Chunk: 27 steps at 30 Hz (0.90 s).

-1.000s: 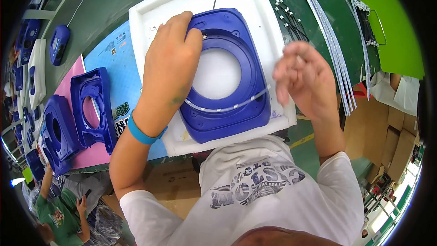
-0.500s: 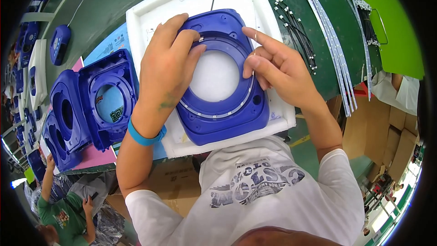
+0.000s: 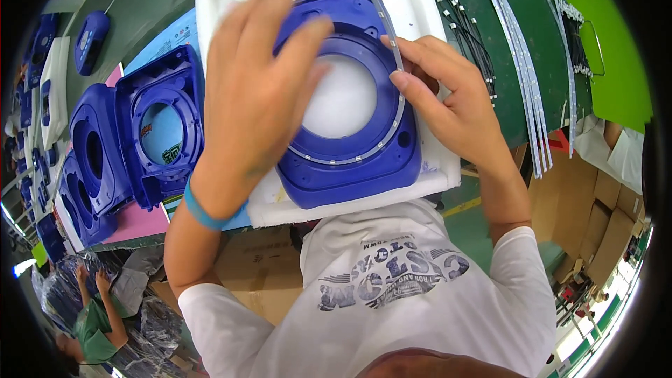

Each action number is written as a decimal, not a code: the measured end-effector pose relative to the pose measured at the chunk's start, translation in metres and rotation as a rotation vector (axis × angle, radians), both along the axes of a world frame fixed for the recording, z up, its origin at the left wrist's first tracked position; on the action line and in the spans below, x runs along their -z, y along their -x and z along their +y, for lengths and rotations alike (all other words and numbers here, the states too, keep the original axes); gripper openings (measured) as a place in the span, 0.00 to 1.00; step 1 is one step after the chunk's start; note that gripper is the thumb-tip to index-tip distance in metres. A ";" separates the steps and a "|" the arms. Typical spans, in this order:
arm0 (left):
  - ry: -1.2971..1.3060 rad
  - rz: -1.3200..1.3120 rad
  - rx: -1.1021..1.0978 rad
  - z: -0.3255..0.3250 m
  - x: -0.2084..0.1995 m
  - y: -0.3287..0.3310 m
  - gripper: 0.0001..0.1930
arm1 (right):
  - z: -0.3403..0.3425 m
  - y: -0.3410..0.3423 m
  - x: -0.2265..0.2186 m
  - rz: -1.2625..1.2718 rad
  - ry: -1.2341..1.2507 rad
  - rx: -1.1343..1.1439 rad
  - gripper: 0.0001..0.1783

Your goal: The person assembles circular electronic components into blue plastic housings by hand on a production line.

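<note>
In the center of the frame, a dark blue plastic housing panel (image 3: 329, 185) is lying in a white foam tray (image 3: 413, 0), its large round opening showing the white floor beneath. A narrow LED strip (image 3: 392, 42) is curving around the lower and right parts of the ring about that opening, and its free end is sticking up past the panel's upper right corner. The right hand (image 3: 444, 84), right of center, is pinching the strip between thumb and forefinger, the remaining fingers curling under. The left hand (image 3: 262, 77) is blurring over the panel's upper left side, its fingers spreading wide and visibly gripping nothing; whether it is touching the panel cannot be told. A blue wristband (image 3: 203, 210) is circling the left wrist. At the left of the frame, more blue housings (image 3: 164, 147) are standing on the bench, and a blue handheld device (image 3: 91, 42) with a thin antenna is lying at the upper left. At the upper right, black cables (image 3: 472, 42) with white connectors are resting beside several long spare strips (image 3: 521, 70), with a bright green board (image 3: 609, 49) lying farther right. At the lower left, a co-worker (image 3: 101, 329) is wearing a green shirt.
</note>
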<state>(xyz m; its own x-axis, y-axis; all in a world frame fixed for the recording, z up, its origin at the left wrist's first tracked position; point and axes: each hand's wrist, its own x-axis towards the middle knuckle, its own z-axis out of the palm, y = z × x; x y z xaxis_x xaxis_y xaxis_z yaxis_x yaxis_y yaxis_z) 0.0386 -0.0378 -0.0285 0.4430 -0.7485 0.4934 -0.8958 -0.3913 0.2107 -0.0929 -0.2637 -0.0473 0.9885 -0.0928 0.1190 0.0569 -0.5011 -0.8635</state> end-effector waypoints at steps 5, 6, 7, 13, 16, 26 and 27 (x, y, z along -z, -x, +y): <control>-0.067 0.746 0.377 0.031 -0.002 0.037 0.11 | -0.001 -0.002 0.011 -0.183 0.172 -0.010 0.19; -0.088 0.743 0.365 0.033 0.001 0.040 0.10 | 0.000 -0.002 0.009 -0.196 0.230 0.000 0.19; -0.107 0.740 0.352 0.034 0.003 0.041 0.09 | 0.001 -0.003 0.009 -0.192 0.235 0.005 0.19; 0.006 0.311 0.227 0.001 -0.002 0.017 0.18 | 0.005 -0.005 0.012 -0.229 0.342 -0.009 0.19; 0.023 -0.088 0.170 -0.017 0.009 -0.014 0.13 | 0.008 -0.005 0.014 -0.245 0.326 0.014 0.18; 0.028 -0.208 0.237 -0.041 0.027 -0.017 0.08 | 0.017 0.000 0.018 -0.179 0.218 0.135 0.22; 0.029 -0.207 0.220 -0.043 0.028 -0.016 0.07 | 0.017 0.000 0.018 -0.155 0.201 0.130 0.22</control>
